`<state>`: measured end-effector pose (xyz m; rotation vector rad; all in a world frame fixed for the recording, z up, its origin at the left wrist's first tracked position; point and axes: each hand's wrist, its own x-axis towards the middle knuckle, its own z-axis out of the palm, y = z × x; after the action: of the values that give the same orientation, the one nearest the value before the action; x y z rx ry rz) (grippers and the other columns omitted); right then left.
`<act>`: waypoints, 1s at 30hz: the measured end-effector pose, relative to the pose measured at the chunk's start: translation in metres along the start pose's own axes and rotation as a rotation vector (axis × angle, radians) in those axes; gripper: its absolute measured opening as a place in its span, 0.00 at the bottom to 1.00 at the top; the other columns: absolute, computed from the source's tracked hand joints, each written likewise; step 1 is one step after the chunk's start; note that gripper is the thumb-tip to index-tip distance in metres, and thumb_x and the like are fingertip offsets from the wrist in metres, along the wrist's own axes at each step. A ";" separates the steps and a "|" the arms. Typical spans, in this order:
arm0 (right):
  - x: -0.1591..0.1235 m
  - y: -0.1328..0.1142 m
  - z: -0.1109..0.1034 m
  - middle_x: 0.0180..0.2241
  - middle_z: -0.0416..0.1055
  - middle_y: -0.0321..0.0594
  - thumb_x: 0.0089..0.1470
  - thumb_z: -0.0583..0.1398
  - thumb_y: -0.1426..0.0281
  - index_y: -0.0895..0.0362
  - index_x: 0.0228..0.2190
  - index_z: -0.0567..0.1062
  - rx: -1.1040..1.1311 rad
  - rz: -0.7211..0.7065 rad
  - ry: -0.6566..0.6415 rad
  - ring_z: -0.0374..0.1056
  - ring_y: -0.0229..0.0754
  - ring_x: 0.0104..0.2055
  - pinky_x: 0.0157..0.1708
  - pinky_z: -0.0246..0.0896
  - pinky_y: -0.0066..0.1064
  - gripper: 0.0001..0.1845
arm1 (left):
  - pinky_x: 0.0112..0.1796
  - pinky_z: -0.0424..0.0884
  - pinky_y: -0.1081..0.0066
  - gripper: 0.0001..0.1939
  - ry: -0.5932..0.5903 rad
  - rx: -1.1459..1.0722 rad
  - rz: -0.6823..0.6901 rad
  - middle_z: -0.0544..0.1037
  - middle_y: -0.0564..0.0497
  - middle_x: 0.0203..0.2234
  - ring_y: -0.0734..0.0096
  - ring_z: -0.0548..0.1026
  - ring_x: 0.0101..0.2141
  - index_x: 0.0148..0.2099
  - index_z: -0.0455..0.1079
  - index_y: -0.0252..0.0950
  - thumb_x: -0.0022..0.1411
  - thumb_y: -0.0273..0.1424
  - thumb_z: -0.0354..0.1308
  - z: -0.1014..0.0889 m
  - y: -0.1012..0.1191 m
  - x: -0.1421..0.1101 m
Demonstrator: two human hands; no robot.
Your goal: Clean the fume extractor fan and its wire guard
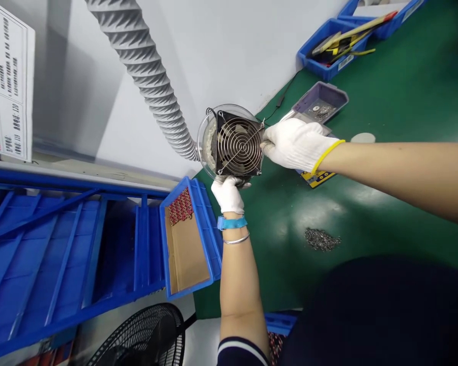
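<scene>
A square black fan with a round wire grille (238,146) sits at the mouth of a clear round hood (208,137) joined to a grey ribbed duct hose (145,66). My left hand (229,194), in a white glove, grips the fan's lower edge with closed fingers. My right hand (295,144), also gloved in white, pinches the fan's right edge. Both hands hold the fan above the green mat (385,203).
A blue bin lined with cardboard (187,239) holds small red parts at its far end. A pile of small dark metal bits (321,239) lies on the mat. A purple tray (320,101) and blue tool bins (339,46) stand farther back. A floor fan (145,338) is below.
</scene>
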<state>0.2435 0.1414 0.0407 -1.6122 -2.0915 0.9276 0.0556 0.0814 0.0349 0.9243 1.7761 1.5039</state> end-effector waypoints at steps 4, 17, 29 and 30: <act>0.004 0.004 0.005 0.46 0.77 0.57 0.66 0.52 0.58 0.60 0.48 0.79 0.030 0.041 0.090 0.73 0.57 0.53 0.47 0.65 0.42 0.24 | 0.22 0.73 0.72 0.11 -0.021 0.049 0.013 0.73 0.57 0.18 0.74 0.71 0.18 0.28 0.70 0.34 0.35 0.26 0.57 0.000 -0.001 -0.001; 0.008 0.007 0.000 0.49 0.76 0.60 0.65 0.54 0.57 0.64 0.48 0.79 -0.069 0.027 0.085 0.73 0.58 0.55 0.50 0.63 0.43 0.25 | 0.24 0.74 0.70 0.10 -0.018 0.108 0.059 0.73 0.57 0.19 0.73 0.72 0.19 0.28 0.69 0.35 0.36 0.28 0.56 -0.002 -0.004 0.000; -0.003 0.000 0.003 0.51 0.74 0.65 0.67 0.53 0.61 0.65 0.51 0.77 -0.065 0.004 0.056 0.71 0.64 0.57 0.51 0.65 0.50 0.23 | 0.23 0.74 0.71 0.12 0.016 0.134 0.065 0.75 0.56 0.20 0.73 0.72 0.20 0.29 0.70 0.35 0.36 0.28 0.56 -0.012 -0.007 0.002; -0.003 0.000 0.004 0.51 0.75 0.65 0.66 0.53 0.62 0.65 0.50 0.77 -0.044 -0.004 0.010 0.71 0.64 0.57 0.51 0.65 0.49 0.23 | 0.23 0.74 0.71 0.12 0.028 0.136 0.067 0.75 0.56 0.20 0.73 0.72 0.19 0.29 0.70 0.34 0.36 0.28 0.55 -0.013 -0.007 0.002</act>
<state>0.2417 0.1376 0.0381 -1.6307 -2.1214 0.8761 0.0431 0.0756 0.0303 1.0436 1.9038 1.4576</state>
